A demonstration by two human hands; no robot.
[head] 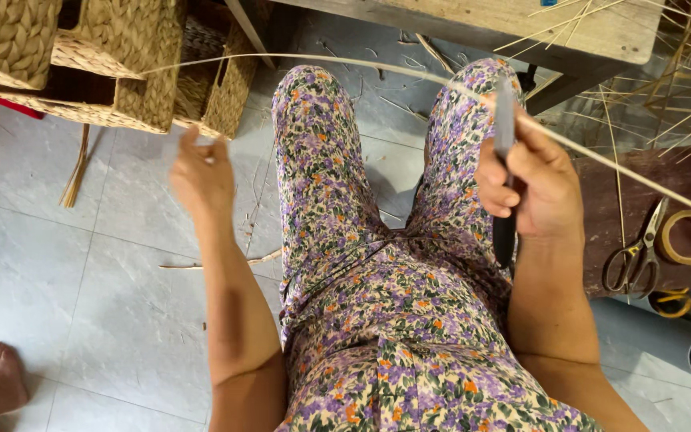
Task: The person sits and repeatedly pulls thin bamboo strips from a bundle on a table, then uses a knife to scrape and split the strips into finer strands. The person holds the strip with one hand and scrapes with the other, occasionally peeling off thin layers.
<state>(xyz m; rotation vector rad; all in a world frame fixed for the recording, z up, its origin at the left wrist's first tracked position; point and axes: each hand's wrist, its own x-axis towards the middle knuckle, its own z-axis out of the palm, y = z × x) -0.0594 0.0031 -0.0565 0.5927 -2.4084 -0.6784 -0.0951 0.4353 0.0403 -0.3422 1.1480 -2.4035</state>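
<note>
Long pale reed strip arcs across both knees, from 10 o'clock to 3 o'clock. Left hand pinches its thin end, keeping it taut. Right hand is closed around a dark-handled knife, blade up against the strip, thumb steadying it. Woven straw baskets crowd 11 o'clock; wooden counter edge sits at 1 o'clock. Scissors and tape roll lie at 3 o'clock. Grey tiled floor leaves room at 8 o'clock.

A basket-weaving workshop: woven baskets, loose reed strips, scissors beside a workbench
</note>
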